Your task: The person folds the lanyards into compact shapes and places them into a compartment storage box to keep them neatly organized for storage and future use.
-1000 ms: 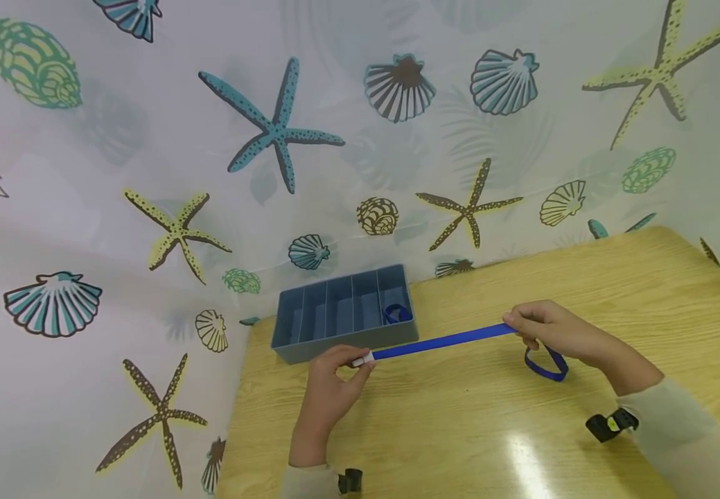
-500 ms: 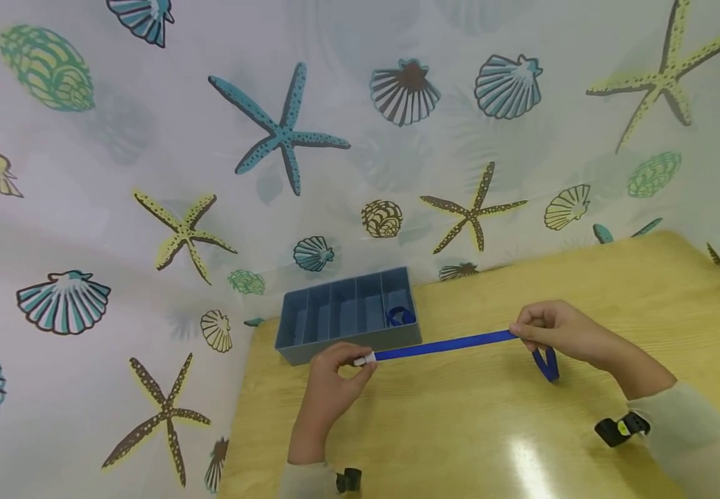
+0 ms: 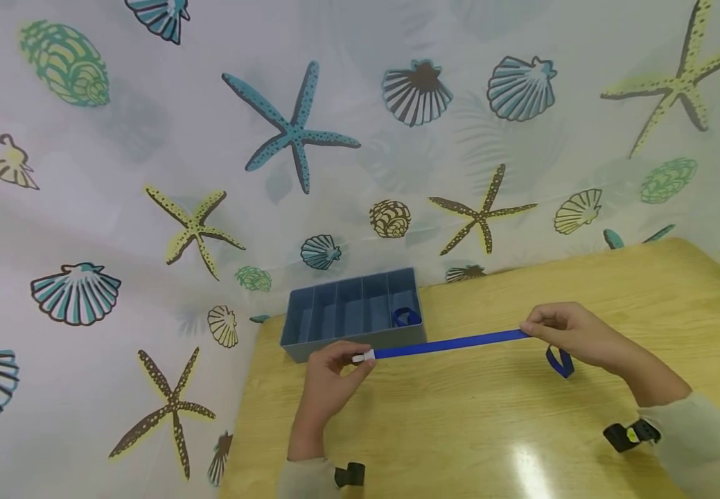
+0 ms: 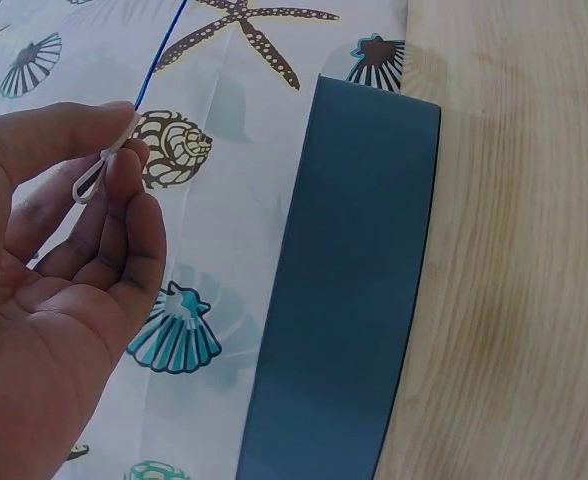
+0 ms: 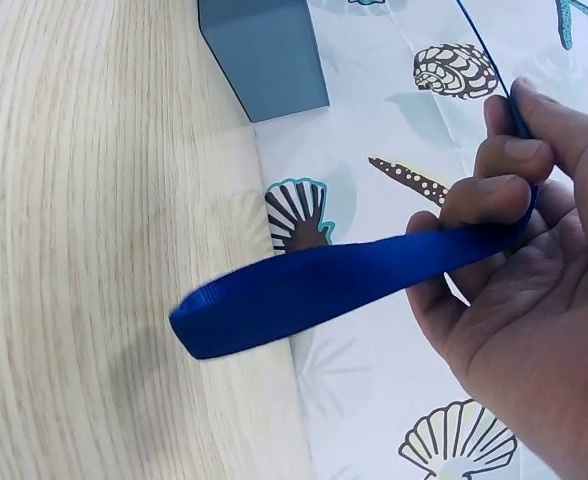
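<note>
A blue lanyard (image 3: 450,344) is stretched nearly level between both hands above the table. My left hand (image 3: 330,381) pinches its white end piece (image 3: 369,356) between thumb and fingertips; the left wrist view shows a small white loop (image 4: 86,186) sticking out below the pinch. At the other side, my right hand (image 3: 574,336) grips the strap between thumb and curled fingers. From under that hand the rest of the strap hangs as a blue loop (image 5: 304,295), which in the right wrist view reaches out over the wood.
Behind the left hand stands a blue-grey box (image 3: 391,338) with several compartments. A coiled blue strap (image 3: 406,317) lies in its rightmost one. The wooden table (image 3: 459,423) meets a white curtain (image 3: 360,166) printed with shells and starfish at the back and left.
The view has turned slightly, shifting the scene to the right. Both hands keep hold of the lanyard, still taut; the loop under the right hand has swung a little.
</note>
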`<state>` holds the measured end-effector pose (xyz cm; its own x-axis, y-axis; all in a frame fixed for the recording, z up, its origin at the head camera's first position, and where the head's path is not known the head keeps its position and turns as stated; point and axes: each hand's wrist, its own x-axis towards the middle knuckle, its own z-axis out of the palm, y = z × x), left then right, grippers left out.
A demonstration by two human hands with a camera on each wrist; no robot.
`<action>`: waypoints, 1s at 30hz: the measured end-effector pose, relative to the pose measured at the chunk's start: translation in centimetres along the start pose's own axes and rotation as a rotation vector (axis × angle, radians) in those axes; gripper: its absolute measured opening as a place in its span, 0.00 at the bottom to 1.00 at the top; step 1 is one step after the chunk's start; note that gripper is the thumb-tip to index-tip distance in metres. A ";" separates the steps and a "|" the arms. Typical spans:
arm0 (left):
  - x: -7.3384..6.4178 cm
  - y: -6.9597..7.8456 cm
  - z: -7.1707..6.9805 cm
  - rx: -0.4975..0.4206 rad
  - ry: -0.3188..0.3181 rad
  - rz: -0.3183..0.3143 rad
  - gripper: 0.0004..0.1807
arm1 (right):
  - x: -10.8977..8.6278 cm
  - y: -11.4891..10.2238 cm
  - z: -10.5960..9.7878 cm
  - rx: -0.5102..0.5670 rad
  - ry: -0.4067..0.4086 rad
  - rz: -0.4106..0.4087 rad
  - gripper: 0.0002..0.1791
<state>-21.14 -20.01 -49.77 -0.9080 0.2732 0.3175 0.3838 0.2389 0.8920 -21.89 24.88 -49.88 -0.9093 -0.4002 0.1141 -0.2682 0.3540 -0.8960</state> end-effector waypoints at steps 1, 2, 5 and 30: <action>0.1 -0.2 0.0 -0.018 -0.001 0.000 0.11 | 0.0 0.0 0.0 -0.007 0.009 -0.007 0.10; 0.1 -0.4 0.0 -0.029 -0.001 0.001 0.11 | 0.0 0.1 0.1 -0.013 0.016 -0.015 0.10; 0.2 -0.8 0.1 -0.031 0.014 0.001 0.11 | 0.0 0.2 0.2 -0.011 0.025 -0.029 0.10; -0.5 -0.8 -0.8 -0.041 0.121 -0.027 0.09 | -1.0 -0.8 -1.2 -0.099 -0.012 0.005 0.12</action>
<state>-21.14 -21.07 -50.34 -0.9324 0.1522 0.3278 0.3543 0.2058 0.9122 -21.13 26.06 -48.79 -0.9069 -0.4084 0.1037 -0.2944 0.4379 -0.8494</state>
